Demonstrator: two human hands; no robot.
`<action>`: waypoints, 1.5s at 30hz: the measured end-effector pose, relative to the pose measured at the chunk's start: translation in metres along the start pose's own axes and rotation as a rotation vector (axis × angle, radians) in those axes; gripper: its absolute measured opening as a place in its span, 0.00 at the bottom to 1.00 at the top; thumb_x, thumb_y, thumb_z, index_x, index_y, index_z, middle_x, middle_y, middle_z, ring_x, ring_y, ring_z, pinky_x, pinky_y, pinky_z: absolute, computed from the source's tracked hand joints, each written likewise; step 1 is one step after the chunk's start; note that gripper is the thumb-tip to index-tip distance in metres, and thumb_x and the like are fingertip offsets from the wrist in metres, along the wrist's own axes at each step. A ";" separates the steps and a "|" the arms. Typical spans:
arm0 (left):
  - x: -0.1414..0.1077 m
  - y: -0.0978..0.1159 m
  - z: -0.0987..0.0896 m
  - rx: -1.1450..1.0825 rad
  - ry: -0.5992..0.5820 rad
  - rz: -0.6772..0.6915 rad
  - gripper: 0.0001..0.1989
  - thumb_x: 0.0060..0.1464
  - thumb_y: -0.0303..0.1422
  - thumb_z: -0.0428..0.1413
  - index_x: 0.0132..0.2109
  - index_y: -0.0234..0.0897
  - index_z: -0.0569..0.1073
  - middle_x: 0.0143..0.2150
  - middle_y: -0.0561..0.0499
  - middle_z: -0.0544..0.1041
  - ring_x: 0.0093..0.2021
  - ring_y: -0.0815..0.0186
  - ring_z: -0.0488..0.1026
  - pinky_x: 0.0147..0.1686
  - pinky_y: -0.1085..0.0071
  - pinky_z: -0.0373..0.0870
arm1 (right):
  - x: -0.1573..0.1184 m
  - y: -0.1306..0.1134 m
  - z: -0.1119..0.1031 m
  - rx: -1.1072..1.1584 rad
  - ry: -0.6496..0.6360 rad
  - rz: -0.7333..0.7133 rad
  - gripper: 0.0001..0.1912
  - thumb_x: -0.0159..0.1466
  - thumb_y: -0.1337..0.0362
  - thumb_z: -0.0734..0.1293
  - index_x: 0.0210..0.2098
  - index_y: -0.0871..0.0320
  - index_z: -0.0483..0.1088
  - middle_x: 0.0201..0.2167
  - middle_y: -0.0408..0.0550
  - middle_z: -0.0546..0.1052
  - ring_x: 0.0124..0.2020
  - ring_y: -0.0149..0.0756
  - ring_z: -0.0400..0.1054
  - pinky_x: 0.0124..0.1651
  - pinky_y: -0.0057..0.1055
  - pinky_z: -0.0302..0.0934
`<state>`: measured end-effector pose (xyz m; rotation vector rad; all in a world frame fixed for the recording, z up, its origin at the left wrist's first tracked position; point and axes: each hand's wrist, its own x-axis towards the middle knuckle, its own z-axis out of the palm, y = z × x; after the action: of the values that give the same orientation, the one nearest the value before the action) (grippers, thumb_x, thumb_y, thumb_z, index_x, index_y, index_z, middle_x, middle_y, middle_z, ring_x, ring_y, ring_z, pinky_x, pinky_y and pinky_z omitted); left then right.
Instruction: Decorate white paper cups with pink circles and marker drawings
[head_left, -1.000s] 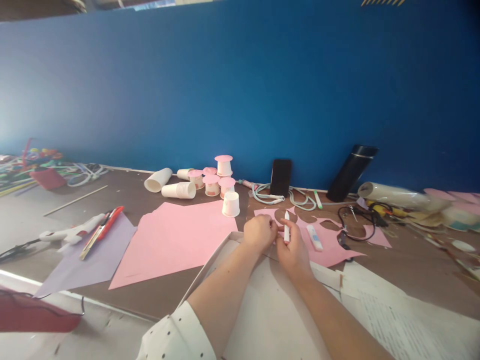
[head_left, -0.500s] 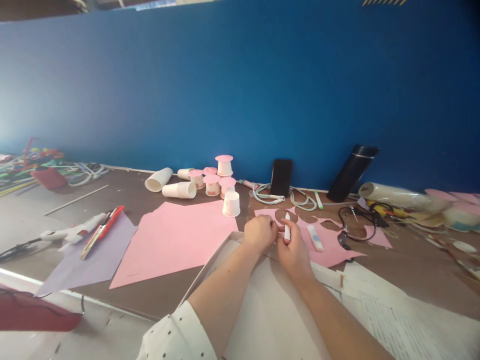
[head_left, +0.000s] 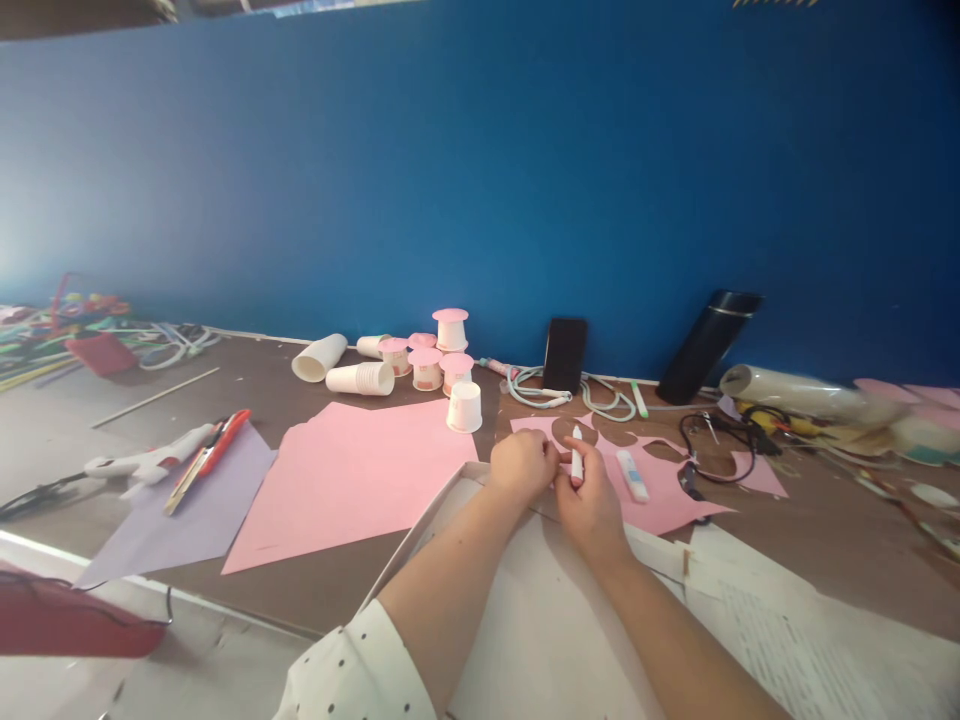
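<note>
My right hand (head_left: pixel 589 500) is closed around a white marker (head_left: pixel 577 456), its tip pointing up and away. Beside it, my left hand (head_left: pixel 525 466) has its fingers curled in, meeting the right hand's fingers; whatever it holds, if anything, is hidden. Both hands are above the far edge of a white tray-like box (head_left: pixel 525 610). Behind them lies pink paper with round cut-outs (head_left: pixel 660 490), bearing a white glue tube (head_left: pixel 632 476). A white paper cup (head_left: pixel 464 407) stands upside down at the corner of a large pink sheet (head_left: pixel 352 470).
Pink-topped cups (head_left: pixel 426 368) and loose cups (head_left: pixel 360 379) stand or lie near the blue partition (head_left: pixel 450 180). A red cutter (head_left: pixel 217 455) and white glue gun (head_left: pixel 150 460) lie left. A phone (head_left: pixel 565 355), black bottle (head_left: pixel 705 350) and cables are at the back; printed papers (head_left: pixel 810 610) lie right.
The whole view has shifted very slightly. The hands and the marker keep nearly the same pose, and no object has visibly moved on the table.
</note>
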<state>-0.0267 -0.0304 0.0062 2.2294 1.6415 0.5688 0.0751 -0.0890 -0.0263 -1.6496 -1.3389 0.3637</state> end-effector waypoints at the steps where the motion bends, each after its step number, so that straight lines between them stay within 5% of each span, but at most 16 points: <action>1: 0.000 0.000 0.000 0.001 -0.003 0.000 0.14 0.57 0.35 0.47 0.35 0.38 0.76 0.38 0.46 0.80 0.36 0.61 0.76 0.34 0.69 0.68 | 0.000 0.000 0.000 -0.001 -0.002 0.002 0.24 0.61 0.60 0.59 0.56 0.57 0.63 0.48 0.53 0.74 0.45 0.42 0.69 0.48 0.41 0.63; 28: 0.001 -0.002 0.003 0.013 0.036 -0.002 0.14 0.59 0.34 0.46 0.36 0.37 0.76 0.38 0.45 0.79 0.37 0.60 0.76 0.33 0.69 0.67 | 0.000 0.003 0.000 0.028 0.028 -0.046 0.23 0.60 0.62 0.60 0.55 0.57 0.64 0.44 0.53 0.75 0.40 0.40 0.70 0.47 0.41 0.65; 33: 0.006 -0.011 -0.003 -0.017 0.163 -0.100 0.16 0.62 0.32 0.42 0.39 0.35 0.75 0.39 0.42 0.78 0.39 0.60 0.76 0.37 0.68 0.67 | 0.006 0.000 -0.008 0.041 0.139 -0.080 0.23 0.60 0.62 0.59 0.54 0.58 0.65 0.41 0.52 0.75 0.37 0.39 0.69 0.44 0.38 0.64; 37: 0.011 -0.017 -0.006 -0.014 0.150 -0.152 0.16 0.62 0.31 0.42 0.41 0.33 0.74 0.41 0.40 0.77 0.41 0.58 0.76 0.38 0.67 0.68 | 0.018 0.004 -0.031 -0.059 0.335 -0.086 0.23 0.60 0.62 0.59 0.54 0.57 0.65 0.42 0.52 0.76 0.40 0.39 0.69 0.44 0.37 0.62; 41: 0.012 -0.018 -0.005 0.002 0.075 -0.185 0.14 0.61 0.27 0.43 0.43 0.31 0.73 0.44 0.38 0.76 0.42 0.59 0.76 0.39 0.68 0.68 | 0.030 0.016 -0.059 -0.242 0.365 0.107 0.27 0.57 0.56 0.63 0.55 0.56 0.65 0.46 0.53 0.75 0.42 0.45 0.70 0.44 0.41 0.61; 45: 0.011 -0.018 -0.006 0.028 0.053 -0.199 0.15 0.59 0.25 0.43 0.47 0.31 0.72 0.48 0.37 0.74 0.48 0.58 0.73 0.45 0.67 0.67 | 0.035 0.032 -0.071 -0.412 0.133 0.280 0.33 0.53 0.45 0.66 0.54 0.53 0.64 0.45 0.53 0.76 0.44 0.50 0.71 0.42 0.43 0.61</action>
<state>-0.0414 -0.0142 0.0043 2.0534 1.8812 0.5597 0.1573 -0.0901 -0.0045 -2.1747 -1.1345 0.1385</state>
